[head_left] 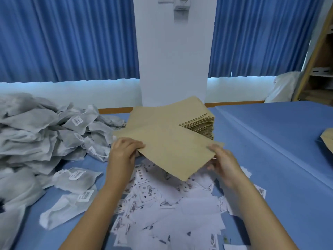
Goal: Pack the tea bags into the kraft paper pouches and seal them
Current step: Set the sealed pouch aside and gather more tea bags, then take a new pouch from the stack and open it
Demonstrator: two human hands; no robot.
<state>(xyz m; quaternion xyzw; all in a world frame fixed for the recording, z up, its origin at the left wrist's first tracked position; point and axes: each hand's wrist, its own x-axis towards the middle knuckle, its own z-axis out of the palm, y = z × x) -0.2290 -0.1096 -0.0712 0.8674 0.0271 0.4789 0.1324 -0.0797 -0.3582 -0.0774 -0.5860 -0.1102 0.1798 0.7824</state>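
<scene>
I hold one flat kraft paper pouch (pixel 171 150) in the air over the blue table. My left hand (pixel 124 152) pinches its left edge and my right hand (pixel 223 159) pinches its right corner. Just behind it stands a thick stack of kraft pouches (pixel 196 121). A big heap of grey-white tea bags (pixel 36 134) with small white labels fills the left side, and a few loose tea bags (pixel 75 179) lie near my left forearm.
Several white printed paper labels (pixel 171 210) are scattered on the blue table cover (pixel 279 159) under my arms. Another kraft pouch (pixel 328 139) shows at the right edge. Blue curtains, a white pillar and a wooden shelf stand behind the table.
</scene>
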